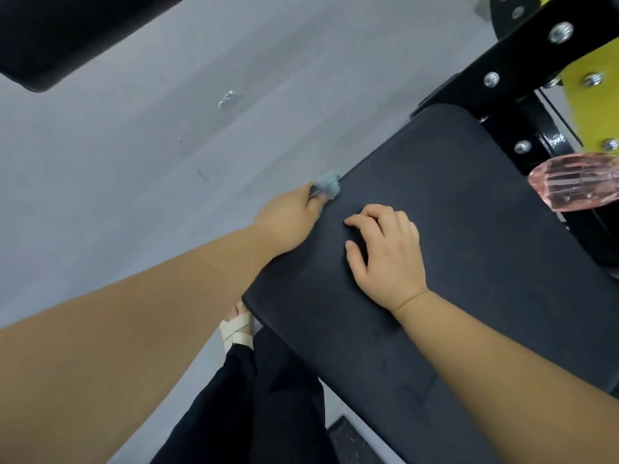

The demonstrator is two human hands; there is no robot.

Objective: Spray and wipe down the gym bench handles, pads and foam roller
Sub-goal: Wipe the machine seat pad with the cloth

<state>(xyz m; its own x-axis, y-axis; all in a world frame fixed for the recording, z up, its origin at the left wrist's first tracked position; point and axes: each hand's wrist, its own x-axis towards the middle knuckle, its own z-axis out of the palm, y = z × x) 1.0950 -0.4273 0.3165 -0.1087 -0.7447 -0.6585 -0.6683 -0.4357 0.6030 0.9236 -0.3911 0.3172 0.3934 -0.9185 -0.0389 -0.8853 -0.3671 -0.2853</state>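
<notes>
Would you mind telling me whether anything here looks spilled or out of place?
A small glinting spot lies on the grey floor, beyond the pad; it may be spilled liquid or a scrap, too blurred to tell.

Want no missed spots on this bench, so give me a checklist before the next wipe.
1. Grip: left hand holds cloth, ok.
2. Contact: cloth meets pad at its side edge, ok.
3. Bracing: right hand rests on pad, ok.
4. Path over pad top: not ok, right hand lies there.
5. Spray on pad: cannot tell.
6. Supply: spray bottle beside pad's far end, ok.
</notes>
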